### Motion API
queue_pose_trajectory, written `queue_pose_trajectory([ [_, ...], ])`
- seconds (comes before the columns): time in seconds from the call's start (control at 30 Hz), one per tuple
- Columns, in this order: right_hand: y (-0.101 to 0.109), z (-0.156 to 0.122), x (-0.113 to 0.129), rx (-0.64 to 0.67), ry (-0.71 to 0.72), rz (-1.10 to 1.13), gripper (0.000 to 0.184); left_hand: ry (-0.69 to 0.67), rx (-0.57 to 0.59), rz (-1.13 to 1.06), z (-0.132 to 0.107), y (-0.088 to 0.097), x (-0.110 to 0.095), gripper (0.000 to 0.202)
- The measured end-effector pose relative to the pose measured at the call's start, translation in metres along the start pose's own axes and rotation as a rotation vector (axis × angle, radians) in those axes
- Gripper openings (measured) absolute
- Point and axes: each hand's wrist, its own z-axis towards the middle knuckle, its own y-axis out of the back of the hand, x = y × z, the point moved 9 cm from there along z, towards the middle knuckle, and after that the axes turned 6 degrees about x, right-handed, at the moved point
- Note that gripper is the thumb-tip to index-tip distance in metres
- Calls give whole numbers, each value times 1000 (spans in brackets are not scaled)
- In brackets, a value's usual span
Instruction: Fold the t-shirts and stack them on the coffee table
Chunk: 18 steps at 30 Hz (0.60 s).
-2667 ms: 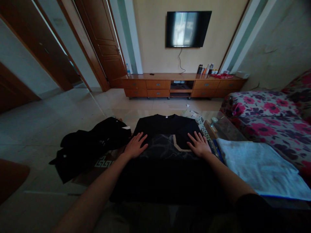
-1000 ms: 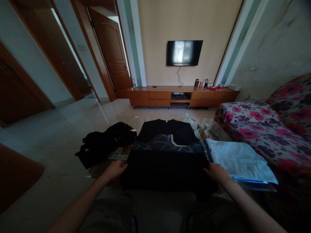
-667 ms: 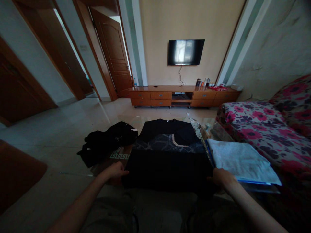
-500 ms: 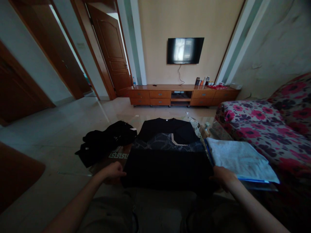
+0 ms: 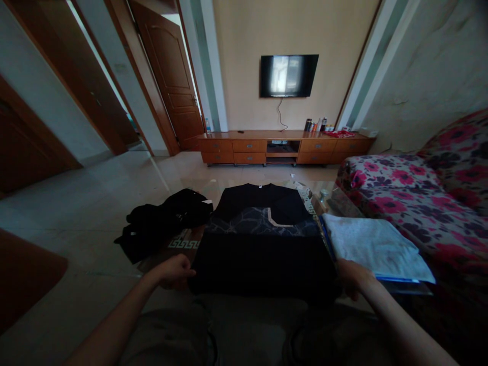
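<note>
A black T-shirt with a grey patterned band across its chest lies spread flat on a glass table, collar pointing away from me. At its near left corner, my left hand pinches the edge of the cloth. My right hand is closed on the near right corner, its fingertips partly hidden in shadow. To the left of the shirt lies a loose heap of black clothes. A folded pale blue cloth rests to the right, just beyond my right hand.
A glass jar stands at the table's far right. The flowered sofa borders the right side. Across the floor is a low wooden cabinet with bottles on top, under a wall television. A brown rounded piece of furniture stands at left.
The whole view has shifted slightly. Both hands keep their places at the near corners of the T-shirt, which lies as before.
</note>
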Motion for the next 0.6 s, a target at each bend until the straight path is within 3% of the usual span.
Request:
queue_pose_trajectory([
  [0.13, 0, 13, -17, 51, 83, 67, 28, -57, 0, -12, -6, 5, -6, 49],
  [0.33, 16, 22, -47, 56, 298, 331, 31, -73, 46, -151, -13, 8, -2, 55],
  [0.5, 24, 16, -38, 52, 510, 574, 46, -176, 28, -374, -25, 18, -17, 54],
  [0.6, 35, 6, -27, -6, 574, 702, 50, -155, -33, -589, -32, 23, -21, 59],
])
